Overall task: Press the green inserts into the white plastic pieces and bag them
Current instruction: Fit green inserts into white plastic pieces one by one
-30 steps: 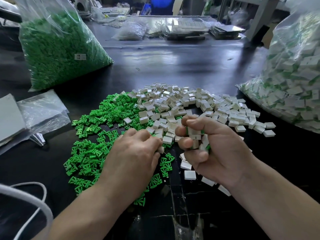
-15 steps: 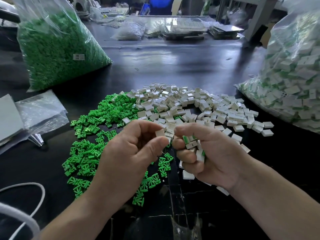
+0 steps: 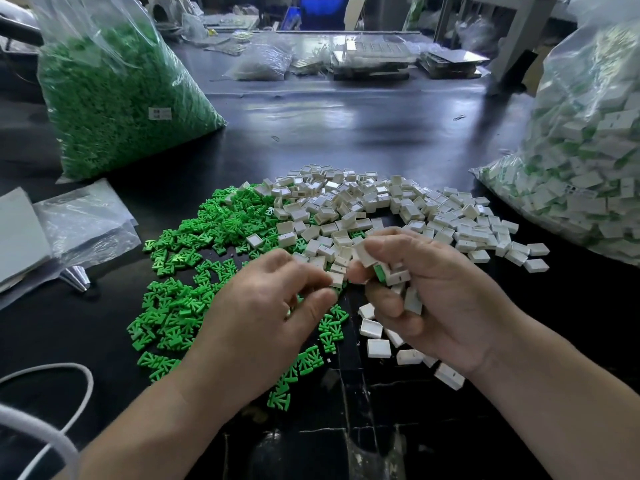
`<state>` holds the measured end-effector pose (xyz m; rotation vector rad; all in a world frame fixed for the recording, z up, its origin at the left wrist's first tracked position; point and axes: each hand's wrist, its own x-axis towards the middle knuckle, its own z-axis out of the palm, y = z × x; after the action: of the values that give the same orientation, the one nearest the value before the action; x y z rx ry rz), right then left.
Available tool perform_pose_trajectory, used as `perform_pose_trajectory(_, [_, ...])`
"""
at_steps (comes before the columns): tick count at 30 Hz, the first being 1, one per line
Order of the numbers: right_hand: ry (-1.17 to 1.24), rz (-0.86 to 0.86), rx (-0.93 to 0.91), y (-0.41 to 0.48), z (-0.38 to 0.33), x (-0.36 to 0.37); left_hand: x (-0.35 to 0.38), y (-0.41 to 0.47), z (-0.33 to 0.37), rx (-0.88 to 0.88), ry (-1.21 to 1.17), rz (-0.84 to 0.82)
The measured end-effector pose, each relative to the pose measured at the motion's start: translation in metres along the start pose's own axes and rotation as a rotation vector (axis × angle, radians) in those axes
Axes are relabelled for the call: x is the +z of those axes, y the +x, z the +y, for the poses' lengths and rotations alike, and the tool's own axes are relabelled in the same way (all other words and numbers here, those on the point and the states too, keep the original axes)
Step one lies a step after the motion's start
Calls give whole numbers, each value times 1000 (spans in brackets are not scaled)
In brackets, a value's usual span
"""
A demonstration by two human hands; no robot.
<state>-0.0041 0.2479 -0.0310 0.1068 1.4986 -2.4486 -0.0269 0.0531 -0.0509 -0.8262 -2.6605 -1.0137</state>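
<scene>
White handful of pieces (image 3: 398, 277) sits in R hand (image 3: 446, 306), fingers curled round it. L hand (image 3: 256, 327) beside it, thumb + index pinching one white piece (image 3: 337, 279). Behind: green inserts (image 3: 194, 258) left, loose white pieces (image 3: 381, 202) right, on black table (image 3: 346, 133). Far L: bag of inserts (image 3: 114, 98); far R: bag of filled pieces (image 3: 588, 161).

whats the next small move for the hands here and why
Probably pass the white piece pinched by the left hand into the right hand. The two hands nearly meet, and the right hand grips a handful of pieces, one showing green, so it seems to be collecting finished ones.
</scene>
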Motion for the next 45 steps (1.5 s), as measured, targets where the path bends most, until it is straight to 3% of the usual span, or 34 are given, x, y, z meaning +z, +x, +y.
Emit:
perform_pose_trajectory(5, [39,10,32,3,3,-1,6,-2,-3,102,326,-150])
perform_pose_trajectory(13, [96,65,132,4,2,-2,7,-1,-3,82,287,-114])
perform_pose_trajectory(16, [102,60,151,4,2,-3,3,-2,2,-32,48,-14])
perform_pose_trajectory(21, [-11,-7,129,3,6,-3,-4,0,10,-258,-644,98])
perform_pose_trajectory(26, [-98,-17,59,2,7,0,-3,0,11,-342,-942,84])
perform_pose_trajectory(45, [-295,21,-128,1,13,3,-2,-3,15,-259,-710,135])
